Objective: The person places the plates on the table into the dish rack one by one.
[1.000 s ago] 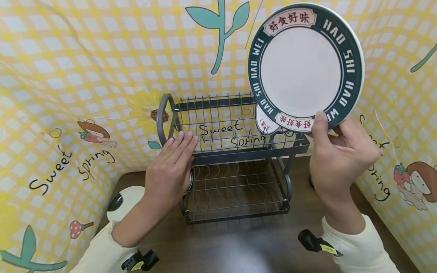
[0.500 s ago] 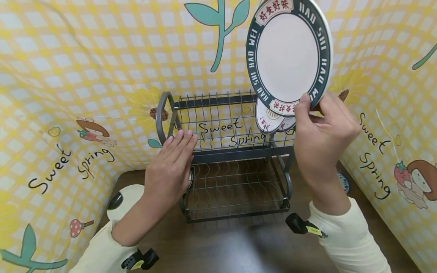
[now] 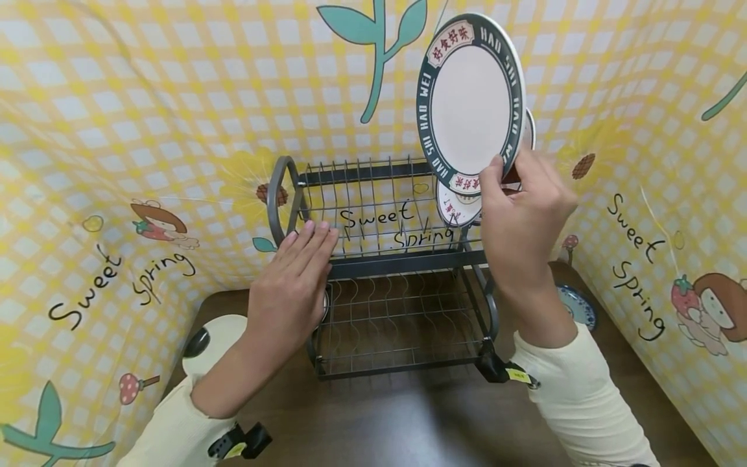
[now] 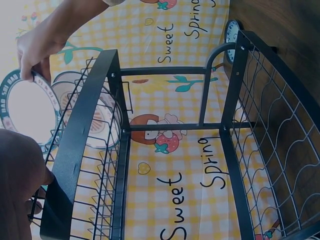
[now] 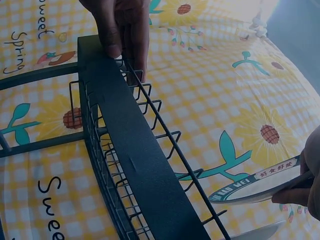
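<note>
In the head view a two-tier dark metal dish rack (image 3: 403, 263) stands on the brown table. My left hand (image 3: 288, 282) holds the left end of its upper front bar; in the right wrist view the thumb (image 5: 114, 49) and fingers lie on opposite sides of that bar. My right hand (image 3: 525, 214) pinches the lower right rim of a white plate (image 3: 469, 110) with a dark green lettered border. This plate is upright, over the upper tier's right end. Behind it, other white plates (image 4: 82, 120) stand in the rack, partly hidden in the head view.
A blue-patterned dish (image 3: 578, 308) lies right of the rack, partly behind my right forearm. A cream rounded object with a black spot (image 3: 216, 344) sits at the left. Yellow checked cloth (image 3: 175, 130) surrounds the brown table (image 3: 350, 421) at the back and sides.
My right hand has carried the green-bordered plate leftward, closer to the rack, and turned it more edge-on. The blue-patterned dish has come into view. My left hand stays on the rack.
</note>
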{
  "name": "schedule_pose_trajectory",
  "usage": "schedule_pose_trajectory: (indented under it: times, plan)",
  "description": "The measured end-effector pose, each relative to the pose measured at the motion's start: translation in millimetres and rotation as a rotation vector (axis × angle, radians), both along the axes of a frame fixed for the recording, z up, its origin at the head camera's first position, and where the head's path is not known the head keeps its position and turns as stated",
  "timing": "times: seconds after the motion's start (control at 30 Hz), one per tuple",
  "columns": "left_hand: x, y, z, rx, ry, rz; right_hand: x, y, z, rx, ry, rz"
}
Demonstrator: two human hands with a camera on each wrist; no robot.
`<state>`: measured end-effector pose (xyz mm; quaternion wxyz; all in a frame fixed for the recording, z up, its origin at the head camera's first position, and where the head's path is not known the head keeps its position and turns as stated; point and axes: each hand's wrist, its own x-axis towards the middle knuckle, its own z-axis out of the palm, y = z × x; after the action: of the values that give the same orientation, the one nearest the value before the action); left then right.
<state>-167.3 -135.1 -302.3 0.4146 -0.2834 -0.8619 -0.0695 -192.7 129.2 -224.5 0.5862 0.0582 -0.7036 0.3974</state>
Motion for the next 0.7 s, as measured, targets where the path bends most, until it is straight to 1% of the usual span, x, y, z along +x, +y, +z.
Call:
schedule_pose_trajectory:
  times: [0.1, 0.2, 0.37, 0.47, 0.6, 0.7]
  plan:
    - [-0.5, -0.1, -0.2, 0.002, 0.002, -0.001, -1.1, -0.3, -0.6, 0.051, -0.036, -0.009]
    - [-1.0, -0.3, -0.3, 0.008, 0.004, -0.003, -2.7, -1.1, -0.3, 0.074, -0.063, 0.0]
    - [-0.4, -0.3, -0.4, 0.001, -0.004, 0.001, -5.5, -3.4, -1.5, 0.091, -0.123, -0.027]
    - [0.0, -0.2, 0.0, 0.0, -0.01, 0.002, -6.5, -5.0, -3.4, 0.146, -0.158, -0.053]
    - [0.3, -0.4, 0.0, 0.006, -0.01, 0.0, -7.4, -8.4, -5.4, 0.194, -0.21, -0.05]
    - [-0.1, 0.0, 0.2, 0.009, -0.003, -0.001, -8.7, -10.7, -5.7, 0.199, -0.248, -0.039]
